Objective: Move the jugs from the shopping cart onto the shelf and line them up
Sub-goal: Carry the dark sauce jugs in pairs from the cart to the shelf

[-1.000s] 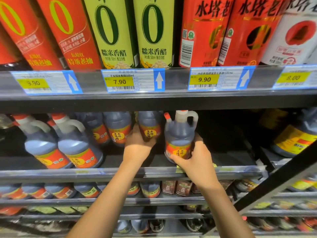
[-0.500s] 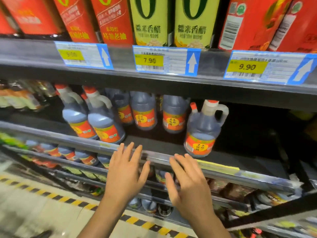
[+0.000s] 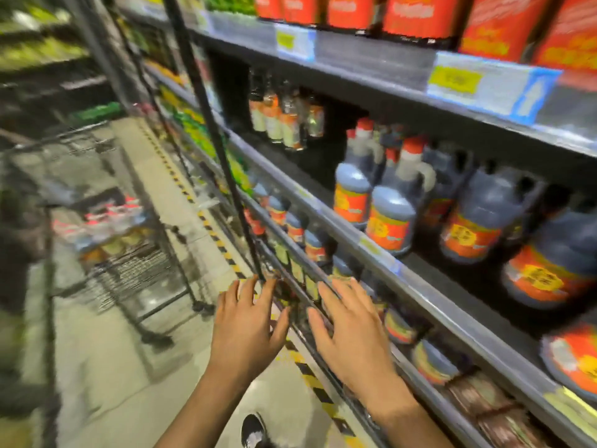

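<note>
Hovering left hand (image 3: 247, 331) and right hand (image 3: 350, 337) spread, empty, off the shelf (image 3: 371, 250) front edge; probably heading for cart (image 3: 113, 253) jugs (image 3: 100, 227).

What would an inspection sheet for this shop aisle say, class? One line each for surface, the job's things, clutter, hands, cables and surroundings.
Surface: middle shelf, metal front rail, partly stocked.
Job's things: dark jugs with red caps and orange labels stand on the shelf; more red-capped jugs wait in the shopping cart, blurred.
Clutter: small bottles at the shelf's far end; none loose on the floor.
Hands: left hand and right hand open, fingers spread, empty, below the shelf.
Cables: nothing seen.
Surroundings: red cartons above, price tag, striped floor tape, a shoe.
</note>
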Demonstrator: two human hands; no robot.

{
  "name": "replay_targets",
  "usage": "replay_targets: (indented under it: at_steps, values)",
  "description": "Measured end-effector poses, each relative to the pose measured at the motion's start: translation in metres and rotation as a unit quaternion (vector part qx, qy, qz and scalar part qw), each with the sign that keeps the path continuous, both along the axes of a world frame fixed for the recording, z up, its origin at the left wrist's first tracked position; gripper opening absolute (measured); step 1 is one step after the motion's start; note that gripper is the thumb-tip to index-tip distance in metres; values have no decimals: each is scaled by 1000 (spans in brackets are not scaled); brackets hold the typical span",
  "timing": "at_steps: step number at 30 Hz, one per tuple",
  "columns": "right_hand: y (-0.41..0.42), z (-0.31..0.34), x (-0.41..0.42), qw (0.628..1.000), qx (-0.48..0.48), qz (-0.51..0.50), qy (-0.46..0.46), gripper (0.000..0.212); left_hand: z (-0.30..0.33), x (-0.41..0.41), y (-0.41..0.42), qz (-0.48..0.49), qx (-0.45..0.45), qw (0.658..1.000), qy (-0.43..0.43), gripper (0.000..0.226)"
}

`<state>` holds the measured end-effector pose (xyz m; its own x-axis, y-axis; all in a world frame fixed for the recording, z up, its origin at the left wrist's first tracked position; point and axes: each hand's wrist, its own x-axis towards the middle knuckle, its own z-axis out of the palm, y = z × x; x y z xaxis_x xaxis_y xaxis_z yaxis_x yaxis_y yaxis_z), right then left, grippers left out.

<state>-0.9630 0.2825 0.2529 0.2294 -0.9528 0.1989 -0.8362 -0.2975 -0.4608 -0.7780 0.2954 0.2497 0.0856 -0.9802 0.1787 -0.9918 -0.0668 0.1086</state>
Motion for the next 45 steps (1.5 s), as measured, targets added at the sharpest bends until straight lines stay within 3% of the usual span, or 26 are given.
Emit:
replay_targets:
  at_steps: [6,20,34,45]
  values:
    - [-29,1,97,993,42,97,43,70,-3,82,16,123,25,992,2,61]
    - [-98,-1,344,960,55,257,91,60,-21,302,6,296,4,955,35,58]
    - [-152,-18,496,948,95,287,101,59,-36,443,-46,328,57,941,69,68]
    - [-273,-43,627,940,107,316,73,61,-46,566,-168,338,94,934,72,67]
